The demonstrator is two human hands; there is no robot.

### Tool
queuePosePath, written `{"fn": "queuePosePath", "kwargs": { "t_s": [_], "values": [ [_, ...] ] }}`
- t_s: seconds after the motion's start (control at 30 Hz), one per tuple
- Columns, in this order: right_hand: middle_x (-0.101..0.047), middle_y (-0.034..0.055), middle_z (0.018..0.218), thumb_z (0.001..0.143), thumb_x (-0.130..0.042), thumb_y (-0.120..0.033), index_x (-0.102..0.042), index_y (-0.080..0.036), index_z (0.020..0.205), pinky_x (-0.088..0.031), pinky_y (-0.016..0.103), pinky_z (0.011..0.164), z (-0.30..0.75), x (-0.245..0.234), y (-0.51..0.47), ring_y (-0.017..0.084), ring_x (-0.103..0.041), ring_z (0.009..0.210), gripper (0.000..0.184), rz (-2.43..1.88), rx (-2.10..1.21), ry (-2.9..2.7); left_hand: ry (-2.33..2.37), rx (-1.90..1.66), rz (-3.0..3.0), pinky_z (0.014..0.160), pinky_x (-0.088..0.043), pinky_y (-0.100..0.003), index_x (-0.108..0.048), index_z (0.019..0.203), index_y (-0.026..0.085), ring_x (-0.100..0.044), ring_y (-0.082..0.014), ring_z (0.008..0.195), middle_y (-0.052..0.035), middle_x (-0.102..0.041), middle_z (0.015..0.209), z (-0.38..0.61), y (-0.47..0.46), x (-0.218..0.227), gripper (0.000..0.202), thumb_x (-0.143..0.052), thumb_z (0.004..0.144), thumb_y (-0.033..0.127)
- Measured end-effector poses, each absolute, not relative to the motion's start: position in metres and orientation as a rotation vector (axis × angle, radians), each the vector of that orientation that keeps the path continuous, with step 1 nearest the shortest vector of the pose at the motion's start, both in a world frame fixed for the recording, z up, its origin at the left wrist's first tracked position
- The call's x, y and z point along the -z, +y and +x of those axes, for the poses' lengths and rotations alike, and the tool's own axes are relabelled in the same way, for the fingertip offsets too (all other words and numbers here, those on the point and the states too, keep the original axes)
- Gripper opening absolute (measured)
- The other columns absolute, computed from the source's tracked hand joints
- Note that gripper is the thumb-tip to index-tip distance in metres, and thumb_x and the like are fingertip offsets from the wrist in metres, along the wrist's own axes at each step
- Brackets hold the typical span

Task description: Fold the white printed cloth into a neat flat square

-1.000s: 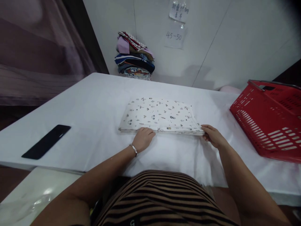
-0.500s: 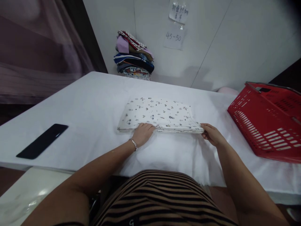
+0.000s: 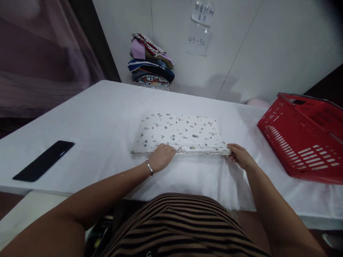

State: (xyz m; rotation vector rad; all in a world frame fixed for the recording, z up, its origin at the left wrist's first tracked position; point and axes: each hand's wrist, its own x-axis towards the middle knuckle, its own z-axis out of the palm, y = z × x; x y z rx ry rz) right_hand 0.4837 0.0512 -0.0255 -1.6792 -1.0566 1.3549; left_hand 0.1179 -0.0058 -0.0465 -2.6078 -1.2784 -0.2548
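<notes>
A folded white cloth (image 3: 179,132) with small grey and dark printed motifs lies flat on the white-covered table (image 3: 93,117). Its layered near edge faces me. My left hand (image 3: 162,157), with a silver bracelet at the wrist, is closed on that edge left of its middle; the fingertips rest on the cloth's top and the thumb is hidden. At the near right corner my right hand (image 3: 241,156) pinches the layers between thumb and fingers.
On the right stands a red plastic basket (image 3: 302,142) with a dark handle. A black phone-like slab (image 3: 44,160) lies at the left. Folded clothes (image 3: 151,64) are stacked by the wall behind the table, below handwritten paper signs (image 3: 197,41).
The cloth's near edge and both hands sit slightly closer to me. Both hands keep their hold on the edge, and the whole view has shifted a little.
</notes>
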Motion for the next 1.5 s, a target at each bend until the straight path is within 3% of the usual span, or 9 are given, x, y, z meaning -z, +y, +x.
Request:
{"fn": "queuePosePath", "kwargs": {
  "t_s": [0.47, 0.77, 1.13, 1.3, 1.5],
  "values": [
    [-0.052, -0.0059, 0.046, 0.073, -0.061, -0.03, -0.055, -0.02, 0.09, -0.03, 0.016, 0.031, 0.484, 0.039, 0.043, 0.007, -0.041, 0.034, 0.021, -1.749, -1.278, -1.087, -1.339, 0.513, -2.551, 0.073, -0.034, -0.034, -0.062, 0.086, 0.017, -0.051, -0.0178, 0.079, -0.0055, -0.062, 0.084, 0.112, -0.021, 0.049, 0.02, -0.042, 0.089, 0.017],
    [-0.05, -0.0063, 0.047, 0.069, -0.066, -0.036, -0.055, -0.02, 0.089, -0.029, 0.015, 0.031, 0.49, 0.05, 0.042, 0.006, -0.041, 0.035, 0.028, -1.673, -1.316, -1.092, -1.532, 0.469, -2.512, 0.08, -0.037, -0.037, -0.061, 0.097, 0.017, -0.053, -0.0229, 0.095, -0.0079, -0.063, 0.099, 0.082, -0.018, 0.039, 0.018, -0.049, 0.085, 0.021],
    [-0.051, -0.0057, 0.048, 0.066, -0.069, -0.042, -0.056, -0.019, 0.09, -0.029, 0.016, 0.032, 0.493, 0.05, 0.041, 0.006, -0.04, 0.035, 0.036, -1.657, -1.326, -1.125, -1.651, 0.336, -2.538, 0.086, -0.043, -0.036, -0.06, 0.111, 0.018, -0.057, -0.0207, 0.103, -0.0066, -0.065, 0.111, 0.059, -0.02, 0.054, 0.039, -0.041, 0.08, 0.003],
    [-0.049, -0.0068, 0.045, 0.065, -0.07, -0.044, -0.056, -0.019, 0.094, -0.029, 0.016, 0.033, 0.493, 0.05, 0.038, 0.007, -0.038, 0.035, 0.04, -1.7, -1.309, -1.139, -1.627, 0.426, -2.546, 0.092, -0.043, -0.035, -0.059, 0.115, 0.019, -0.053, -0.0187, 0.111, -0.0047, -0.062, 0.119, 0.044, -0.026, 0.058, 0.042, -0.04, 0.081, 0.003],
    [-0.047, -0.0066, 0.045, 0.063, -0.068, -0.051, -0.056, -0.022, 0.101, -0.031, 0.019, 0.035, 0.494, 0.049, 0.036, 0.009, -0.041, 0.037, 0.05, -1.776, -1.281, -1.226, -1.871, 0.437, -2.373, 0.099, -0.038, -0.042, -0.058, 0.116, 0.021, -0.05, -0.0215, 0.117, -0.0042, -0.059, 0.123, 0.012, -0.044, 0.053, 0.041, -0.043, 0.08, 0.009]
  ]
}}
